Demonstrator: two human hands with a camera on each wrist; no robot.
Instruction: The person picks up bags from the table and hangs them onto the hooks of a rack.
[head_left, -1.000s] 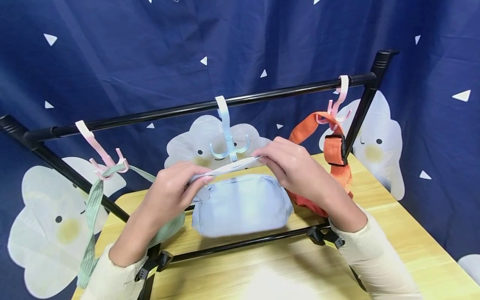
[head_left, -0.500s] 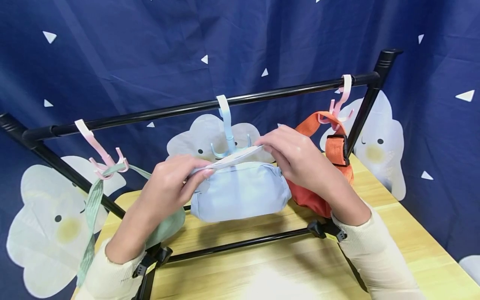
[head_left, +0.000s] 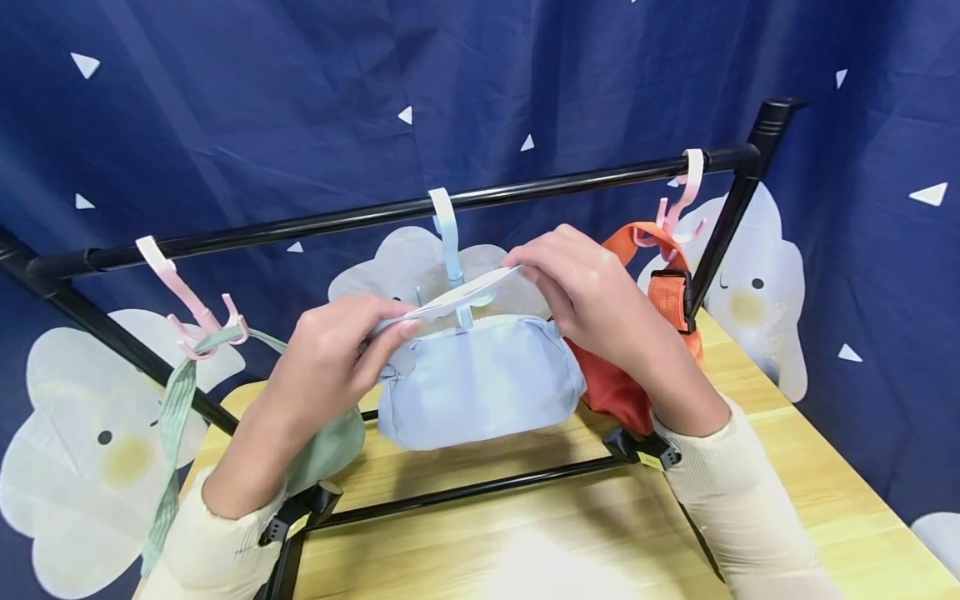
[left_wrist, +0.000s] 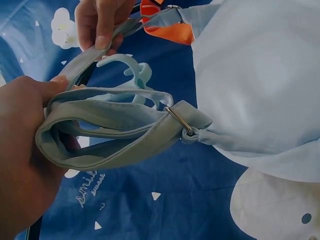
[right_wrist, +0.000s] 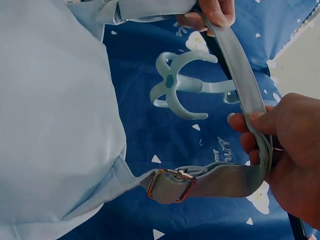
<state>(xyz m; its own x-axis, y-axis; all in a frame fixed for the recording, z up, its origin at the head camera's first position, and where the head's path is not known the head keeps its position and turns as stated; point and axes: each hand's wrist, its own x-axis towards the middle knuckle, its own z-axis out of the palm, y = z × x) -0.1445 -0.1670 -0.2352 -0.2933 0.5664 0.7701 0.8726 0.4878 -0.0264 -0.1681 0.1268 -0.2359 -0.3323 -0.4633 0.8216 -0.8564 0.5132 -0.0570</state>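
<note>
A light blue shoulder bag (head_left: 480, 383) hangs from its strap (head_left: 468, 293), which is stretched between both hands. My left hand (head_left: 330, 362) pinches the strap's left part; in the left wrist view the strap loops in folds beside a metal ring (left_wrist: 180, 121). With thumb and fingers my right hand (head_left: 592, 296) grips the right part, above a metal buckle (right_wrist: 171, 186). Just behind the strap is a light blue multi-prong hook (head_left: 447, 237), its prongs partly hidden in the head view. The right wrist view shows these hook prongs (right_wrist: 172, 82) apart from the strap, inside its loop.
The blue hook hangs on a black rack bar (head_left: 337, 222). On a pink hook (head_left: 191, 300) at left hangs a green bag (head_left: 330, 450); at right, another pink hook (head_left: 675, 217) carries an orange bag (head_left: 618, 387). A wooden table (head_left: 480, 550) lies below.
Both hands have risen with the strap, and the bag is higher than a second ago. The strap now crosses in front of the blue hook's prongs. The view has shifted slightly.
</note>
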